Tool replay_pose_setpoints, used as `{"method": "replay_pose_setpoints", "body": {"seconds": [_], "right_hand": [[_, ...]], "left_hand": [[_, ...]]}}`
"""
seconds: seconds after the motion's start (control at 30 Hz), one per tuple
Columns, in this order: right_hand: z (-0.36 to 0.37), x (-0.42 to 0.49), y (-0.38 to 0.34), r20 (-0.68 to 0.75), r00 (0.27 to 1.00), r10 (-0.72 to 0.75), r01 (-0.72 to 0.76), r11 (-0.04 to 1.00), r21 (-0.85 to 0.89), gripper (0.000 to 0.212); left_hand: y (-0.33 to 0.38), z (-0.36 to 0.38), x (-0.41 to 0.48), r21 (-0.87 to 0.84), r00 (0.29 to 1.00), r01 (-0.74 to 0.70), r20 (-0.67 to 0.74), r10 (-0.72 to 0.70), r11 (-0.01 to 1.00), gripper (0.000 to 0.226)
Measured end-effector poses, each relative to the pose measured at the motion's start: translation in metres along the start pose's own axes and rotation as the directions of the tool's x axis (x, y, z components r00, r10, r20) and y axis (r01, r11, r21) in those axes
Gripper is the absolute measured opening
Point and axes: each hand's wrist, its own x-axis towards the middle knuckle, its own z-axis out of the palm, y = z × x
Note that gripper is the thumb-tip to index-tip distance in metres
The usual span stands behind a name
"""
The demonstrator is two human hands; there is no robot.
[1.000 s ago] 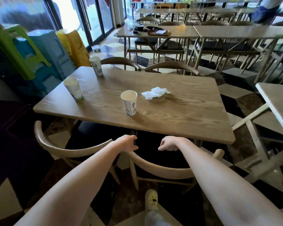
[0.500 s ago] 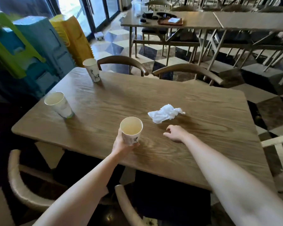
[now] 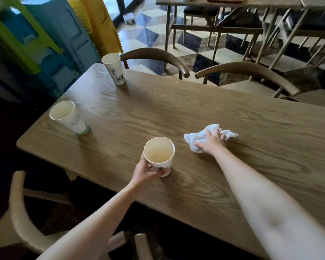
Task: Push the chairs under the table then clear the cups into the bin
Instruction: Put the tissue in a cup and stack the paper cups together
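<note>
Three white paper cups stand on the wooden table [image 3: 176,109]. My left hand [image 3: 148,170] is wrapped around the nearest cup [image 3: 159,153], which looks empty. A second cup [image 3: 68,117] stands near the table's left edge and a third, taller cup [image 3: 114,68] at the far left corner. My right hand [image 3: 211,141] lies on a crumpled white tissue [image 3: 197,138] with its fingers pressing into it. Two near chairs [image 3: 19,209] sit pushed in below the front edge. Two far chairs [image 3: 154,55] are tucked in on the opposite side.
Stacked green, blue and yellow plastic stools [image 3: 45,34] stand to the left of the table. Behind the far chairs are more tables and chairs [image 3: 233,21] on a checkered floor. No bin is in view.
My hands left the near chair backs and came up onto the table. The left hand took hold of the nearest cup; the right hand reached forward onto the tissue.
</note>
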Motion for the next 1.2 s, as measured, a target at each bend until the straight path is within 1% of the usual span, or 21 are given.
{"method": "replay_pose_setpoints", "body": {"seconds": [0.07, 0.1, 0.17, 0.2, 0.3, 0.37, 0.47, 0.53, 0.6, 0.67, 0.7, 0.77, 0.83, 0.9, 0.97, 1.03, 1.1, 1.13, 1.17, 1.2], "right_hand": [[0.011, 0.001, 0.000, -0.069, 0.998, -0.008, 0.005, 0.999, -0.043, 0.066], [0.016, 0.000, 0.000, -0.118, 0.992, -0.034, 0.028, 0.998, -0.051, 0.058], [0.023, -0.004, 0.000, -0.223, 0.967, -0.123, 0.119, 0.992, -0.034, 0.039], [0.026, -0.007, -0.001, -0.259, 0.953, -0.159, 0.163, 0.987, -0.008, 0.034], [0.028, -0.017, -0.006, -0.316, 0.930, -0.188, 0.239, 0.962, 0.130, 0.029], [0.024, -0.029, -0.018, -0.334, 0.922, -0.195, 0.293, 0.916, 0.273, 0.025], [0.014, -0.058, -0.053, -0.335, 0.921, -0.201, 0.339, 0.835, 0.433, 0.021], [0.004, -0.084, -0.084, -0.343, 0.911, -0.226, 0.383, 0.770, 0.510, 0.023], [-0.004, -0.116, -0.119, -0.389, 0.874, -0.291, 0.471, 0.706, 0.529, 0.022], [-0.010, -0.146, -0.155, -0.459, 0.800, -0.387, 0.588, 0.660, 0.467, 0.017], [-0.010, -0.157, -0.171, -0.470, 0.760, -0.449, 0.639, 0.647, 0.415, 0.014], [-0.001, -0.175, -0.205, -0.420, 0.702, -0.575, 0.705, 0.641, 0.303, 0.012], [0.011, -0.187, -0.235, -0.299, 0.703, -0.646, 0.709, 0.669, 0.221, 0.015], [0.019, -0.196, -0.260, -0.181, 0.713, -0.677, 0.701, 0.695, 0.160, 0.019], [0.023, -0.205, -0.286, -0.093, 0.695, -0.713, 0.719, 0.685, 0.117, 0.024], [0.024, -0.214, -0.308, -0.029, 0.667, -0.745, 0.744, 0.663, 0.078, 0.029], [0.028, -0.221, -0.329, -0.003, 0.628, -0.778, 0.777, 0.627, 0.048, 0.031], [0.030, -0.225, -0.340, -0.012, 0.613, -0.790, 0.790, 0.612, 0.023, 0.031], [0.032, -0.230, -0.350, -0.039, 0.590, -0.807, 0.807, 0.591, -0.013, 0.029], [0.035, -0.233, -0.358, -0.083, 0.551, -0.830, 0.829, 0.556, -0.057, 0.025]], "left_hand": [[-0.003, -0.006, -0.002, -0.015, 1.000, 0.016, -0.008, -0.016, 1.000, 0.094], [-0.003, -0.009, -0.004, -0.020, 0.999, 0.027, -0.018, -0.027, 0.999, 0.097], [-0.005, -0.017, -0.007, -0.005, 0.999, 0.039, -0.028, -0.039, 0.999, 0.102], [-0.003, -0.019, -0.009, 0.010, 0.999, 0.043, -0.029, -0.043, 0.999, 0.102], [-0.001, -0.032, -0.011, 0.041, 0.999, 0.037, -0.030, -0.036, 0.998, 0.092], [-0.001, -0.045, -0.013, 0.066, 0.999, 0.032, -0.018, -0.031, 0.997, 0.095], [0.000, -0.072, -0.018, 0.123, 0.999, 0.031, 0.005, -0.032, 0.992, 0.098], [0.003, -0.090, -0.020, 0.164, 1.000, 0.025, 0.011, -0.027, 0.986, 0.090], [0.006, -0.114, -0.022, 0.181, 1.000, 0.013, 0.017, -0.016, 0.983, 0.080], [0.010, -0.139, -0.024, 0.197, 0.998, -0.018, 0.056, 0.007, 0.980, 0.080], [0.012, -0.150, -0.025, 0.208, 0.997, -0.038, 0.080, 0.022, 0.977, 0.081], [0.017, -0.177, -0.030, 0.220, 0.991, -0.089, 0.119, 0.064, 0.972, 0.087], [0.021, -0.204, -0.032, 0.241, 0.982, -0.149, 0.150, 0.115, 0.959, 0.091], [0.022, -0.230, -0.034, 0.283, 0.975, -0.192, 0.164, 0.150, 0.940, 0.088], [0.018, -0.260, -0.037, 0.307, 0.975, -0.200, 0.156, 0.158, 0.930, 0.086], [0.012, -0.286, -0.038, 0.318, 0.977, -0.191, 0.149, 0.150, 0.929, 0.092], [0.004, -0.313, -0.042, 0.310, 0.980, -0.175, 0.143, 0.136, 0.935, 0.094], [0.001, -0.325, -0.044, 0.296, 0.981, -0.169, 0.139, 0.133, 0.940, 0.094], [-0.001, -0.336, -0.045, 0.284, 0.982, -0.169, 0.134, 0.136, 0.944, 0.092], [-0.002, -0.343, -0.047, 0.274, 0.981, -0.175, 0.132, 0.143, 0.946, 0.089]]}}
